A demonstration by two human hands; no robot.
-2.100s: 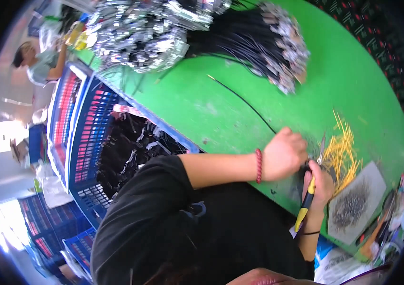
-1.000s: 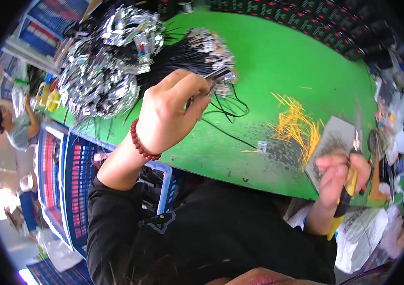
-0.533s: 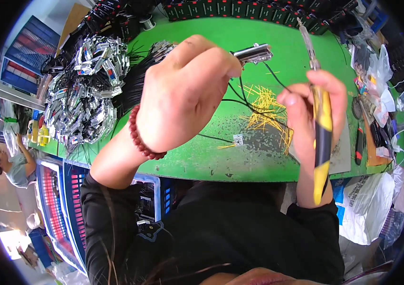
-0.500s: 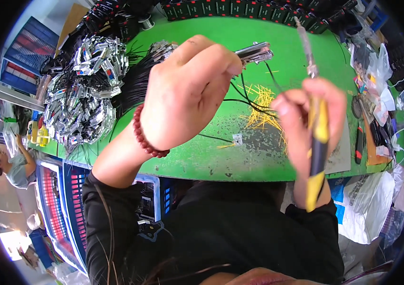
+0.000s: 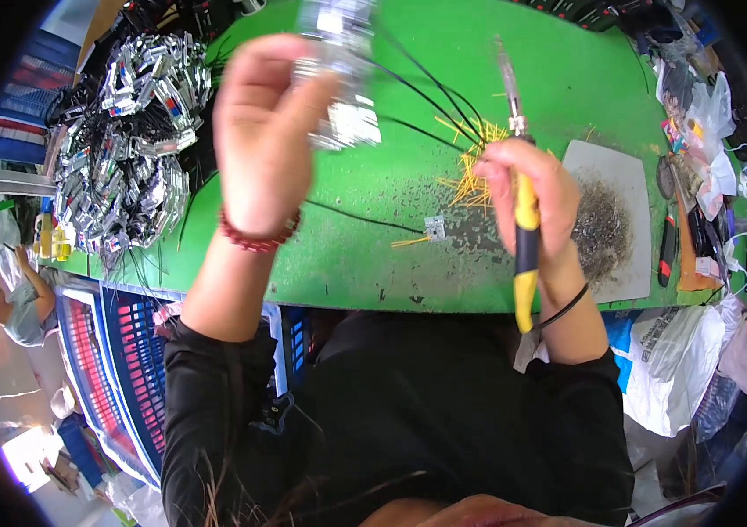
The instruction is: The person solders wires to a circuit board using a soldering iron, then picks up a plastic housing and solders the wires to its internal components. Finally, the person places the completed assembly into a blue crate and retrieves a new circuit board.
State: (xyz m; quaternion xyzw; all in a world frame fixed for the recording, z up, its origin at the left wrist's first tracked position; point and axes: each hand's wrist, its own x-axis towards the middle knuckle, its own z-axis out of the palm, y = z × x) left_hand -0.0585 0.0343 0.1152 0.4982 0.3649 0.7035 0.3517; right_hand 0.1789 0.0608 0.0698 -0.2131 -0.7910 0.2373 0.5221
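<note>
My left hand (image 5: pixel 264 149), with a dark red bead bracelet on the wrist, is closed on a shiny silver metal part (image 5: pixel 351 110), blurred by motion. Thin black wires (image 5: pixel 430 83) run from that part across to my right hand (image 5: pixel 549 189), whose thumb and fingertips meet their ends. The same right hand grips a soldering iron (image 5: pixel 526 241) by its yellow and black handle, metal tip pointing up and away. Beneath the wires, thin yellow strips (image 5: pixel 470 180) lie scattered on the green tabletop (image 5: pixel 347 272).
A heap of silver parts (image 5: pixel 123 167) with black wires fills the table's left side. A grey board (image 5: pixel 632 263) with dark residue lies at the right, beside red-black pliers (image 5: pixel 669 250). Dark boxes (image 5: pixel 567 10) line the back. Blue crates (image 5: pixel 141 378) stand below left; another person (image 5: pixel 27 316) works beyond.
My left hand has moved left and turned over, showing the silver part's broad side. My right hand has come left and the black wires now stretch between both hands.
</note>
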